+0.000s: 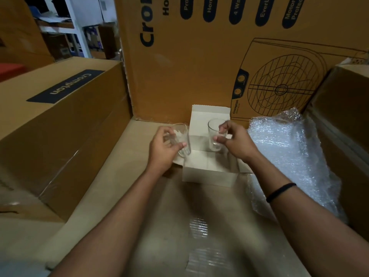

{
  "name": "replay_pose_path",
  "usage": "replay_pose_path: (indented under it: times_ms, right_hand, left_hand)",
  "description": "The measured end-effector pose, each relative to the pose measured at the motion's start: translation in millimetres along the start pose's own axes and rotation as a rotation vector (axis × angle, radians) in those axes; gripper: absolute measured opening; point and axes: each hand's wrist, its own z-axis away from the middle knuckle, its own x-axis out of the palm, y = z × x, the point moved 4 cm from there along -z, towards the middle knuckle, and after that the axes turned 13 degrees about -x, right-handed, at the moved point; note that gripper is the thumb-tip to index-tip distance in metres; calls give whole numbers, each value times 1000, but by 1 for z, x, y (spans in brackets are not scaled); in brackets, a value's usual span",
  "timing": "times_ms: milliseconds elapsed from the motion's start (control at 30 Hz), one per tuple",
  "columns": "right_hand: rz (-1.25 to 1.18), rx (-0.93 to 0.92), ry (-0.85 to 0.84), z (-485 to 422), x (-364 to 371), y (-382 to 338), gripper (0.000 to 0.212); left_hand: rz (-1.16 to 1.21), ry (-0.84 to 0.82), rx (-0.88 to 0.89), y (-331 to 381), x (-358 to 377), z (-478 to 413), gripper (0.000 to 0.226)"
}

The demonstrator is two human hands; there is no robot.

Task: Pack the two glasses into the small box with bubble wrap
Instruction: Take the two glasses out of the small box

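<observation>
Each hand, left (162, 145) and right (232, 139), grips a bare glass (182, 141) over the box (209, 174); unwrapped, the glasses could knock and chip.

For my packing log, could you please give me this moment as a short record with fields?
left hand: grips left glass, tilted, at the box's left edge
right hand: pinches right glass, upright, above the opening
small box: white, lid open
bubble wrap: loose, right of the box, around neither glass
</observation>
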Motion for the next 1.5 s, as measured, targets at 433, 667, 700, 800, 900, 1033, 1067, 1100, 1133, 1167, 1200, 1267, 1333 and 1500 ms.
replay_pose_path:
  times_ms: [433, 667, 700, 800, 900, 1033, 1067, 1100, 1133, 1167, 1200, 1267, 1333, 1500]
  right_hand:
    - [86, -51, -365, -53, 177, -37, 78]
    - [198, 39, -405, -49, 210, -16, 78]
    - [207, 49, -398, -48, 210, -15, 78]
    - [252, 49, -393, -47, 210, -17, 79]
    - [300, 23, -426, -43, 205, -25, 88]
    - [276, -37, -284, -28, 155, -43, 87]
    - [337, -60, -226, -18, 136, -41, 79]
    - [423, -69, -164, -5, 116, -33, 72]
    - [519, -56, -100, 10, 96, -22, 66]
    - [596, -17, -31, 27, 76, -7, 62]
    - [644, 36, 28, 44, 57, 7, 60]
    - [688, 140, 77, 73, 33, 35, 63]
    - [665, 219, 39, 91, 24, 56, 69]
    - [485, 280, -60, 105, 27, 76, 80]
  left_hand:
    - [-233, 165, -224, -67, -120, 12, 100]
    - [-292, 151, -167, -86, -119, 7, 89]
    - [-304, 146, -165, -86, -119, 7, 89]
    - [-343, 142, -147, -87, -118, 7, 92]
    - [-384, 144, -173, -88, -117, 10, 102]
    - [-504, 318, 20, -73, -117, 29, 90]
    - [-524, 354, 142, -65, -112, 36, 78]
    - [-542, 352, 263, -59, -103, 43, 66]
    - [-568, 305, 370, -54, -89, 47, 56]
    - [-605, 219, 448, -51, -72, 49, 49]
    - [-658, 113, 493, -52, -53, 49, 46]
    - [-785, -84, 521, -56, -17, 47, 52]
    - [-915, -212, 536, -61, 16, 46, 61]
    - [-1133, -264, 464, -75, 43, 38, 61]
